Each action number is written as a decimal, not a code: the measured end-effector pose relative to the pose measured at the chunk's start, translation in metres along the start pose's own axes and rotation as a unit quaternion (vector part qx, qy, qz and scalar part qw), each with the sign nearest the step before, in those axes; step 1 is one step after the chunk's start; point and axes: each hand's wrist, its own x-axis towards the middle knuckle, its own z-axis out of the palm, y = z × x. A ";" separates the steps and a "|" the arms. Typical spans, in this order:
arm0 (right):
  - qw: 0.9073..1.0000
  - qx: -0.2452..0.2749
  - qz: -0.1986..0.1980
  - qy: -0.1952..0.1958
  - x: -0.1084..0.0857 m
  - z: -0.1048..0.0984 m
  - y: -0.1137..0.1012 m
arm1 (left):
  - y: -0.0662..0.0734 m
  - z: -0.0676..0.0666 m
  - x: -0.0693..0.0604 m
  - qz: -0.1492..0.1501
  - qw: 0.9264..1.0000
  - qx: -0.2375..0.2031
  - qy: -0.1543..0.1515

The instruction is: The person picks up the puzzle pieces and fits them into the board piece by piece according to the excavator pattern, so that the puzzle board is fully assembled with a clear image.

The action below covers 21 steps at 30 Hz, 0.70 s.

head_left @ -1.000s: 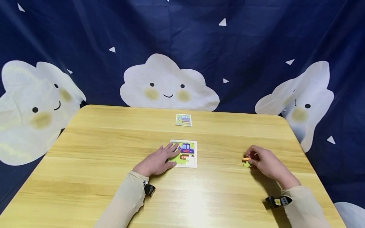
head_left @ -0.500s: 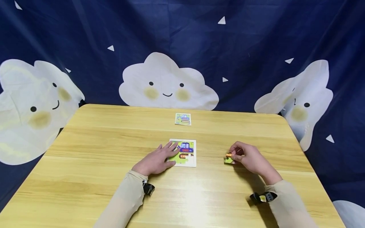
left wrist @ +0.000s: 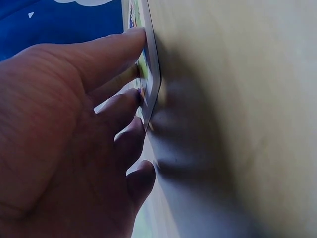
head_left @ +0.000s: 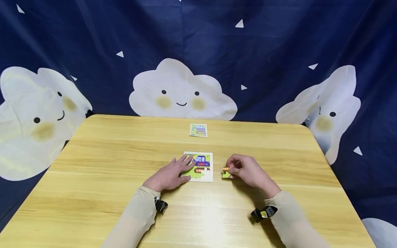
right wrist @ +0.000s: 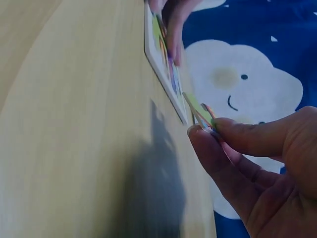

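Observation:
A jigsaw puzzle (head_left: 207,178) in a white-rimmed tray lies mid-table, showing a blue and red vehicle on green. A white gap shows at its lower right corner. My left hand (head_left: 167,175) rests on its left part with fingers spread, hiding some of the picture; in the left wrist view the thumb and fingertips touch the tray edge (left wrist: 153,69). Just right of the tray, my right hand (head_left: 252,171) pinches a green and orange puzzle piece (head_left: 226,174) between thumb and fingers. The right wrist view shows this piece (right wrist: 197,109) held above the table, apart from the tray.
A small picture card (head_left: 198,130) with a similar vehicle lies behind the puzzle, near the far table edge. The wooden table (head_left: 93,165) ends against a dark blue curtain (head_left: 257,44) with white clouds.
My right hand has moved left across the table with the puzzle piece, from well right of the tray to close beside it. The left hand has stayed on the puzzle.

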 end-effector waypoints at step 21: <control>0.996 0.081 0.031 -0.003 0.026 0.057 -0.024 | -0.002 0.002 -0.001 0.004 1.000 -0.005 -0.002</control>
